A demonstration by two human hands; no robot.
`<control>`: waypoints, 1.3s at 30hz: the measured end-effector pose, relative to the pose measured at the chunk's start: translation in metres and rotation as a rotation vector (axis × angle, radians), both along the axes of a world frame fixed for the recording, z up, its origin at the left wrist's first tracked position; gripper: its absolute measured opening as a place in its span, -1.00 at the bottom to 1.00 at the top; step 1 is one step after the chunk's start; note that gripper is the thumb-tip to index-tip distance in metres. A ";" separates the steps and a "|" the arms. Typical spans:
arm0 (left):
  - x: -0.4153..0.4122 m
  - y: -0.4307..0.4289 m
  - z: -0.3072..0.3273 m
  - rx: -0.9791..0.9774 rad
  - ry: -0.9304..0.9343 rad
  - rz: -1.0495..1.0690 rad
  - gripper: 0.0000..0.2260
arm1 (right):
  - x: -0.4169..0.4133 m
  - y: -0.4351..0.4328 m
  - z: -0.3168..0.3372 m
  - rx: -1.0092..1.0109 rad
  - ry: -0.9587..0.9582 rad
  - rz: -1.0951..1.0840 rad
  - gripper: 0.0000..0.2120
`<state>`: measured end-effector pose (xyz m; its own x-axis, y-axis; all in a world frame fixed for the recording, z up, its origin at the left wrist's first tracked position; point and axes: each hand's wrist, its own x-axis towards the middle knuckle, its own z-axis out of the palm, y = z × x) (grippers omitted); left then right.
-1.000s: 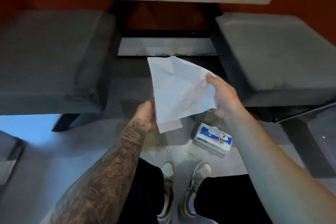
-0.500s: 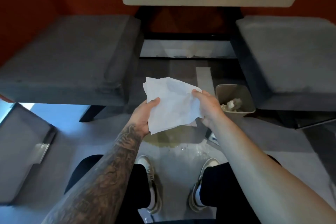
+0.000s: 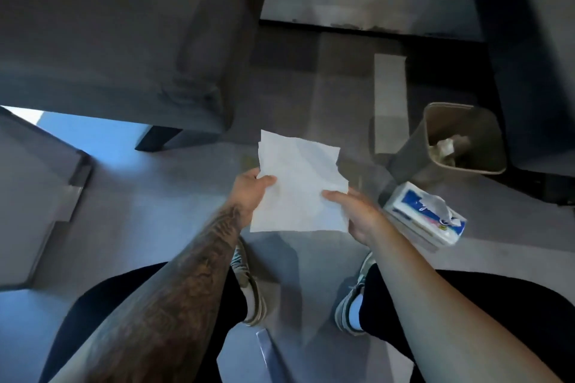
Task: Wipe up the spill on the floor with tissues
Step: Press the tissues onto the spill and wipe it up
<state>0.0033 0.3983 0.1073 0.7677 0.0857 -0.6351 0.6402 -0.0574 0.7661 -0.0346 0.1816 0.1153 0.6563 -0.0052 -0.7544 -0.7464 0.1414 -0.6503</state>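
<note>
A: Seen from your head: a grey floor (image 3: 149, 227) spread beneath you. A grey upholstered bench (image 3: 93, 25) filled the upper left, one dark leg planted on that floor.

B: Your forearms (image 3: 186, 283) reached out over legs (image 3: 513, 305) clad in black, the left arm tattooed.

A: To your right a beige bin (image 3: 413, 152) stood on the floor, with crumpled paper (image 3: 448, 146) lying inside it.

B: Your tissue (image 3: 298, 196), a white sheet, hung in the air between your left hand (image 3: 249, 193) and your right hand (image 3: 361, 214), above the floor. It was spread nearly flat, lightly creased, and touched nothing but your fingers.

A: Just beside your right hand, between it and the bin, a blue-and-white tissue pack (image 3: 417, 211) lay on the floor, a sheet poking from its slot.

B: Your left hand pinched the sheet's left edge, thumb on the near face, fingers curled behind. Your right hand pinched the lower right edge the same way.

A: Your shoes (image 3: 249, 289), pale trainers, stood apart on the floor beneath your arms. The spill could not be made out from here.
</note>
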 end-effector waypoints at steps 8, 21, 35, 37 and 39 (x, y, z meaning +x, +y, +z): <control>-0.003 -0.031 -0.118 0.274 0.224 -0.200 -0.85 | -0.007 -0.019 -0.108 -0.555 0.072 0.294 -0.71; 0.062 -0.057 -0.212 0.311 0.193 -0.169 -0.89 | 0.068 -0.033 -0.219 -0.657 0.126 0.204 -0.58; 0.047 -0.043 -0.268 1.025 -0.186 -1.184 -0.23 | 0.067 -0.002 -0.263 -1.082 -0.264 0.835 -0.37; 0.053 -0.048 -0.276 1.070 -0.234 -1.269 -0.26 | 0.075 0.005 -0.272 -1.059 -0.263 1.001 -0.33; 0.056 -0.050 -0.285 1.107 -0.270 -1.333 -0.28 | 0.080 0.008 -0.281 -1.034 -0.263 1.090 -0.31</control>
